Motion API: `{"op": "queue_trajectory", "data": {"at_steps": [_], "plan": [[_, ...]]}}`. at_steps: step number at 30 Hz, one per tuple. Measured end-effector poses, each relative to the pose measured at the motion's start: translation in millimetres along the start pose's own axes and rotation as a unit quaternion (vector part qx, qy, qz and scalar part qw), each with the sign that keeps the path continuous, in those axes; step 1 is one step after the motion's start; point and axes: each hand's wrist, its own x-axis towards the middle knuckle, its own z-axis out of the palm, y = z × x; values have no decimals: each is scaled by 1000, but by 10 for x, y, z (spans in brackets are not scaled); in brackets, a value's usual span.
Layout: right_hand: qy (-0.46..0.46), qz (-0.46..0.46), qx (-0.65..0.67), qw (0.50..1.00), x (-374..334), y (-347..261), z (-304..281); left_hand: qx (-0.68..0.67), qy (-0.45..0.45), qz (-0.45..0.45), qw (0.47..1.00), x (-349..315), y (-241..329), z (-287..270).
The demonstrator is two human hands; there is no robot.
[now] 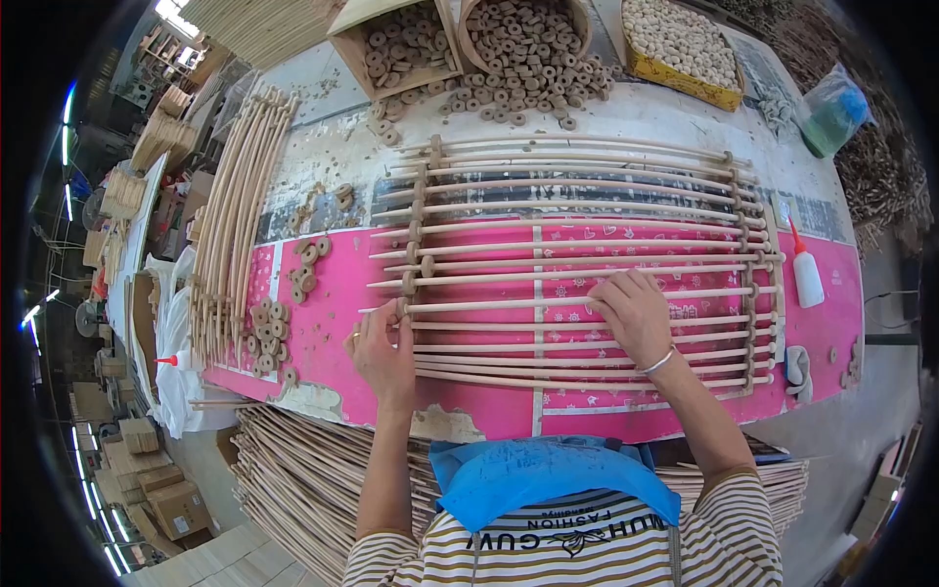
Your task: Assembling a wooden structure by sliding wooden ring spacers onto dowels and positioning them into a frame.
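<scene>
Thin wooden rods [577,225] with tapered left ends lie side by side across the table, joined by a row of small wooden rings at each side. At the left row [415,235], the fingers of my left hand [384,354] are pinched around a ring on one rod's end; the fingertips partly hide it. My right hand [636,315] has its fingers curled over a rod [509,305] near its middle. A bracelet circles my right wrist. Toward the right ends of the rods runs the other row of rings [741,210].
Loose rings [269,338] are scattered left of the rods, beside a stack of rods [240,215]. Behind stand a wooden box [350,49] and a round tub, both with rings, and a yellow tray [680,86] of pale beads. A glue bottle [808,279] lies right.
</scene>
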Motion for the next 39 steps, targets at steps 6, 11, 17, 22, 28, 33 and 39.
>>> {"op": "queue_trajectory", "data": {"at_steps": [6,11,17,22,28,33,39], "plan": [[80,14,12,997,383,278,-335,-77,81,-1,994,220,215,-281],[84,29,20,996,653,780,-259,-85,74,-19,993,354,-130,-175],[53,24,9,998,737,943,-140,-87,72,-45,993,585,-764,-64],[40,20,-5,999,698,1005,-20,-56,70,5,996,1198,-1068,40],[34,47,5,998,653,988,-28,8,31,102,994,2040,-1221,504],[21,41,11,999,690,881,-107,76,-31,98,992,2458,-1450,861],[57,40,19,997,564,507,-316,134,-43,73,987,2399,-1282,714]]}}
